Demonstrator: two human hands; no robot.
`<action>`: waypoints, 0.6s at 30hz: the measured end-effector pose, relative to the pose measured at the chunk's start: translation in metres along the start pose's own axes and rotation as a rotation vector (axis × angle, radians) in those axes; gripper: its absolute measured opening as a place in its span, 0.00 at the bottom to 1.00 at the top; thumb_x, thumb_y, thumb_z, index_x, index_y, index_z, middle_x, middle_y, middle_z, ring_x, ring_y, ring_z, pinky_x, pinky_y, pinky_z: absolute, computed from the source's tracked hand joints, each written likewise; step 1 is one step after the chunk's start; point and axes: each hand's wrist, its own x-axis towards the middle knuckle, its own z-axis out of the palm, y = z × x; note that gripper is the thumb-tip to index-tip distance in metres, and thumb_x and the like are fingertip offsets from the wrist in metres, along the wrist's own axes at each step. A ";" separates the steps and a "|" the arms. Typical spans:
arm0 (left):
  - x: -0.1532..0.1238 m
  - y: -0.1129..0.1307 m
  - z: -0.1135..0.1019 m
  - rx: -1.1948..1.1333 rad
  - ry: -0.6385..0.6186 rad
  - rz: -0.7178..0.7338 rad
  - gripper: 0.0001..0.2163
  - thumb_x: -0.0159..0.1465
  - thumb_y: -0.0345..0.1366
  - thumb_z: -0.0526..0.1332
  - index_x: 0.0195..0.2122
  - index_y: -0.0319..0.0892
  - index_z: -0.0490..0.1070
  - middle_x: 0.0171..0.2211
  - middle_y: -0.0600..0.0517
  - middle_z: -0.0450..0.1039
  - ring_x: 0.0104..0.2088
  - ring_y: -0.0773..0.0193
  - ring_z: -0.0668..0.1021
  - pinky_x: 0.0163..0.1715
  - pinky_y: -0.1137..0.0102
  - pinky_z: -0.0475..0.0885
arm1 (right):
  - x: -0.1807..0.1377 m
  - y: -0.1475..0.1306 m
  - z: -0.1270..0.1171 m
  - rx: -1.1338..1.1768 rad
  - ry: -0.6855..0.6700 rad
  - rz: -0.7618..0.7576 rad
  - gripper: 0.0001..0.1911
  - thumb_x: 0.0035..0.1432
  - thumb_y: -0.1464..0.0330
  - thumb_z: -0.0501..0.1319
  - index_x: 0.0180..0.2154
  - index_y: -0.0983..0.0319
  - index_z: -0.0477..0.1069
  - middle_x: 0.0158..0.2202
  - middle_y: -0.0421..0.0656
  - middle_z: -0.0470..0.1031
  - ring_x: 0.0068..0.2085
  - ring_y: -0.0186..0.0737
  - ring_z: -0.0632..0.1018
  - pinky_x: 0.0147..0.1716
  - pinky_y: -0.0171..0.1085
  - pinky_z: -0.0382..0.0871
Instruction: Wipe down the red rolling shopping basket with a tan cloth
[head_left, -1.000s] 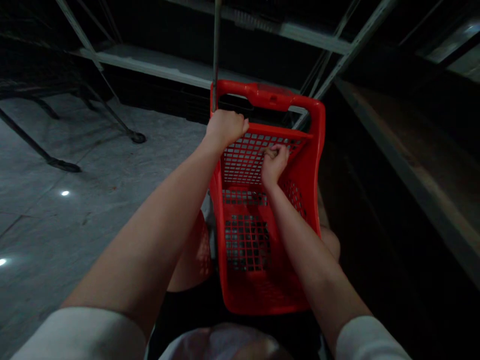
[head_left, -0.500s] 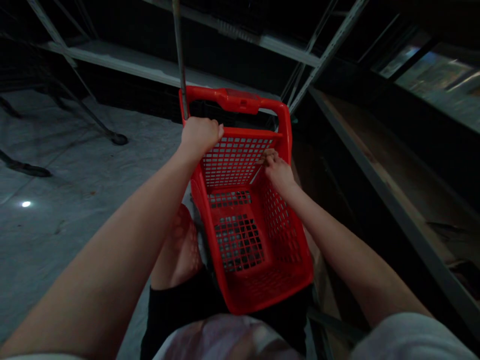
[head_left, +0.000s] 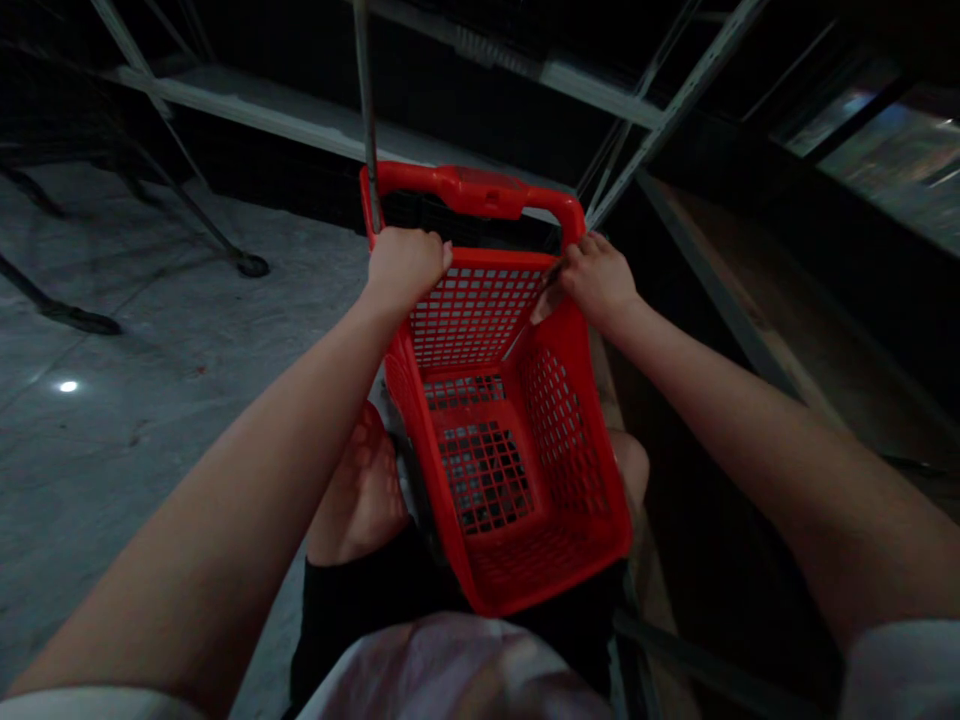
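Observation:
A red plastic shopping cart basket (head_left: 525, 395) with grid walls stands between my knees, its opening facing me. My left hand (head_left: 409, 268) is closed around its upper left rim, beside the back panel (head_left: 480, 310). At the upper right corner, just below the handle (head_left: 487, 192), my right hand (head_left: 600, 278) has its fingers bent over the rim. A small brownish crumpled cloth (head_left: 553, 272) shows at its fingertips, mostly hidden. No goods lie inside the basket.
A thin metal pole (head_left: 366, 110) rises by the handle's left end. Metal shelving (head_left: 277, 118) stands behind, and a long ledge (head_left: 712, 265) runs along the right. Wheeled legs (head_left: 251, 263) rest on the grey floor (head_left: 172, 440) at left.
My right hand has moved from the inner back corner up and right to the rim by the handle. My left hand keeps its grip. The view has shifted slightly.

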 end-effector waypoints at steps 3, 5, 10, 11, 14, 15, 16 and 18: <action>-0.002 -0.004 0.000 -0.035 -0.004 -0.020 0.29 0.76 0.47 0.42 0.54 0.37 0.79 0.48 0.34 0.82 0.53 0.42 0.80 0.51 0.57 0.70 | -0.001 -0.009 0.012 -0.017 0.020 0.034 0.25 0.76 0.66 0.45 0.40 0.71 0.78 0.52 0.57 0.76 0.66 0.55 0.68 0.69 0.62 0.56; -0.004 -0.006 -0.001 -0.058 -0.003 -0.027 0.29 0.76 0.49 0.42 0.54 0.38 0.79 0.48 0.34 0.82 0.54 0.41 0.79 0.51 0.56 0.70 | -0.009 -0.025 0.026 -0.028 0.012 0.062 0.24 0.76 0.66 0.45 0.46 0.70 0.78 0.58 0.57 0.74 0.69 0.59 0.65 0.68 0.66 0.57; -0.009 -0.007 -0.003 -0.030 -0.008 -0.038 0.29 0.76 0.47 0.40 0.54 0.38 0.79 0.48 0.34 0.81 0.53 0.41 0.80 0.50 0.54 0.70 | -0.024 -0.054 0.064 0.052 0.005 0.176 0.23 0.70 0.72 0.46 0.55 0.70 0.75 0.68 0.59 0.67 0.72 0.62 0.61 0.68 0.67 0.56; -0.009 -0.007 -0.003 -0.029 -0.010 -0.040 0.29 0.76 0.47 0.40 0.54 0.38 0.79 0.48 0.34 0.81 0.53 0.41 0.80 0.50 0.53 0.70 | -0.025 -0.057 0.070 0.083 -0.009 0.194 0.23 0.69 0.73 0.46 0.54 0.70 0.76 0.68 0.60 0.66 0.72 0.62 0.60 0.69 0.67 0.55; -0.009 -0.008 -0.003 -0.071 -0.006 -0.050 0.28 0.76 0.48 0.42 0.53 0.40 0.80 0.47 0.35 0.81 0.53 0.39 0.80 0.51 0.51 0.69 | -0.031 -0.065 0.084 0.162 -0.066 0.223 0.20 0.64 0.75 0.50 0.49 0.68 0.78 0.63 0.59 0.72 0.70 0.60 0.62 0.69 0.65 0.55; -0.009 -0.008 -0.003 -0.091 -0.003 -0.052 0.28 0.76 0.49 0.42 0.53 0.40 0.80 0.47 0.35 0.82 0.54 0.39 0.80 0.51 0.50 0.69 | -0.034 -0.068 0.088 0.176 -0.114 0.217 0.18 0.63 0.75 0.53 0.46 0.66 0.79 0.59 0.58 0.76 0.68 0.59 0.65 0.69 0.63 0.57; -0.008 -0.009 -0.002 -0.109 0.001 -0.052 0.28 0.76 0.49 0.43 0.53 0.41 0.80 0.46 0.36 0.82 0.54 0.39 0.79 0.51 0.50 0.69 | -0.038 -0.072 0.092 0.181 -0.181 0.204 0.15 0.60 0.75 0.56 0.43 0.64 0.79 0.55 0.57 0.78 0.66 0.58 0.67 0.68 0.61 0.59; -0.008 -0.009 -0.001 -0.132 0.007 -0.047 0.28 0.76 0.49 0.43 0.52 0.41 0.80 0.46 0.36 0.82 0.54 0.39 0.79 0.51 0.50 0.69 | -0.048 -0.082 0.099 0.171 -0.324 0.173 0.09 0.56 0.75 0.61 0.38 0.63 0.78 0.48 0.54 0.81 0.61 0.56 0.71 0.66 0.57 0.62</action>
